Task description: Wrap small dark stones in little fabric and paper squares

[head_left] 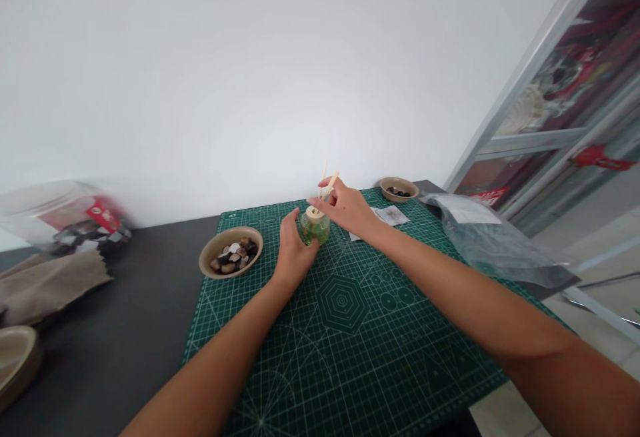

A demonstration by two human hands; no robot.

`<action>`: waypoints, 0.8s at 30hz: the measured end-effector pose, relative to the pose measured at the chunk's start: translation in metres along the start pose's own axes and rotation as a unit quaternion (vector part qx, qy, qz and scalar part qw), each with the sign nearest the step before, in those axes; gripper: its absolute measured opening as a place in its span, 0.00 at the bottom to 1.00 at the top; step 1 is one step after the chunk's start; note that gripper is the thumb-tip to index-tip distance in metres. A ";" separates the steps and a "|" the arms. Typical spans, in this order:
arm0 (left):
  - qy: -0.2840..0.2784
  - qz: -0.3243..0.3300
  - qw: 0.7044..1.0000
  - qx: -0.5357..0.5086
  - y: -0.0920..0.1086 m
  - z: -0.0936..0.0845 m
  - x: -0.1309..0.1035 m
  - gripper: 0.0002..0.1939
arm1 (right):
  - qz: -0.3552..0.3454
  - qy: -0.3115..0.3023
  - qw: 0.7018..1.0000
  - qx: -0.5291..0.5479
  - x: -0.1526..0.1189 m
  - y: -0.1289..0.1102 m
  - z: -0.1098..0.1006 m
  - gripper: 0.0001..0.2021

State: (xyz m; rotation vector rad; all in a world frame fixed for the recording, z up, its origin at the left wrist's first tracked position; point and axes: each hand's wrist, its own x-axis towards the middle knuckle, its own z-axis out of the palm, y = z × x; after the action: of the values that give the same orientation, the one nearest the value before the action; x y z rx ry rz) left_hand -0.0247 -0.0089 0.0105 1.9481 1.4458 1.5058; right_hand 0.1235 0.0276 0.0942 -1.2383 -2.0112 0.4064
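Observation:
A small green glass jar [315, 229] with a pale wooden top stands on the green cutting mat [390, 350]. My left hand [294, 247] is wrapped round the jar's left and near side. Above the jar, my right hand [345, 206] pinches thin pale wooden sticks [329, 185], whose lower ends are at the opening in the top. One thin stick stands more upright just behind the others. How far the sticks reach into the jar is hard to make out.
A tan bowl of stones [209, 258] is left of the jar; a smaller bowl [400, 195] sits at the back right. White packets [393, 215] and a clear plastic bag [480, 240] lie to the right. At left are a cloth [55, 283], a bag [80, 220] and another bowl [30, 357].

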 end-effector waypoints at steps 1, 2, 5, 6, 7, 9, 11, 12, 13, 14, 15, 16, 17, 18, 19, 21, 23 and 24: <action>0.005 0.005 1.000 0.001 0.003 -0.004 0.001 0.34 | 0.006 -0.005 1.000 -0.002 -0.005 0.001 0.001 0.23; 0.010 0.010 1.000 0.002 0.007 -0.008 0.002 0.34 | 0.019 -0.009 1.000 -0.003 -0.009 0.002 0.002 0.24; 0.038 0.022 0.999 0.016 0.016 -0.025 0.011 0.32 | 0.062 -0.038 0.997 -0.004 -0.021 0.008 0.009 0.27; 0.056 0.027 0.998 0.027 0.017 -0.033 0.015 0.32 | 0.076 -0.054 0.996 -0.012 -0.024 0.011 0.012 0.29; 0.071 0.030 0.996 0.041 0.017 -0.041 0.021 0.30 | 0.087 -0.075 0.993 -0.022 -0.027 0.014 0.015 0.32; 0.085 0.021 0.992 0.086 0.013 -0.059 0.034 0.27 | 0.094 -0.117 0.988 -0.040 -0.031 0.019 0.021 0.35; 0.074 -0.035 0.982 0.173 0.003 -0.079 0.046 0.26 | 0.084 -0.137 0.986 -0.042 -0.030 0.021 0.028 0.34; 0.041 -0.079 0.968 0.234 -0.004 -0.089 0.052 0.25 | 0.075 -0.135 0.987 -0.038 -0.029 0.022 0.031 0.33; 0.020 -0.106 0.962 0.252 -0.011 -0.099 0.056 0.23 | 0.067 -0.134 0.988 -0.030 -0.027 0.022 0.035 0.33; 0.003 -0.127 0.957 0.261 -0.019 -0.109 0.059 0.20 | 0.065 -0.135 0.988 -0.024 -0.024 0.021 0.039 0.33; -0.019 -0.146 0.952 0.268 -0.026 -0.118 0.060 0.18 | 0.065 -0.137 0.988 -0.022 -0.020 0.020 0.044 0.33; -0.043 -0.162 0.947 0.276 -0.033 -0.127 0.060 0.16 | 0.063 -0.137 0.988 -0.020 -0.016 0.018 0.049 0.34; -0.064 -0.175 0.941 0.283 -0.039 -0.135 0.058 0.14 | 0.060 -0.138 0.988 -0.018 -0.011 0.016 0.054 0.34; -0.085 -0.186 0.936 0.287 -0.043 -0.142 0.056 0.12 | 0.059 -0.138 0.989 -0.017 -0.006 0.012 0.059 0.34; -0.105 -0.196 0.931 0.290 -0.045 -0.149 0.053 0.11 | 0.054 -0.139 0.989 -0.016 -0.001 0.009 0.065 0.34; -0.140 -0.219 0.920 0.292 -0.046 -0.159 0.044 0.10 | 0.053 -0.148 0.988 -0.010 0.011 0.000 0.078 0.33; -0.163 -0.235 0.914 0.289 -0.042 -0.166 0.036 0.11 | 0.051 -0.158 0.986 -0.002 0.024 -0.010 0.092 0.33; -0.168 -0.238 0.913 0.287 -0.039 -0.168 0.032 0.11 | 0.048 -0.162 0.986 0.002 0.030 -0.015 0.100 0.33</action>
State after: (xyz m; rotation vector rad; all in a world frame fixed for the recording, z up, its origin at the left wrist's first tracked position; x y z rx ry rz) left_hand -0.1890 -0.0196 0.0700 1.8019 2.1424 0.5326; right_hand 0.0340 0.0569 0.0472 -1.3388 -2.2219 0.6959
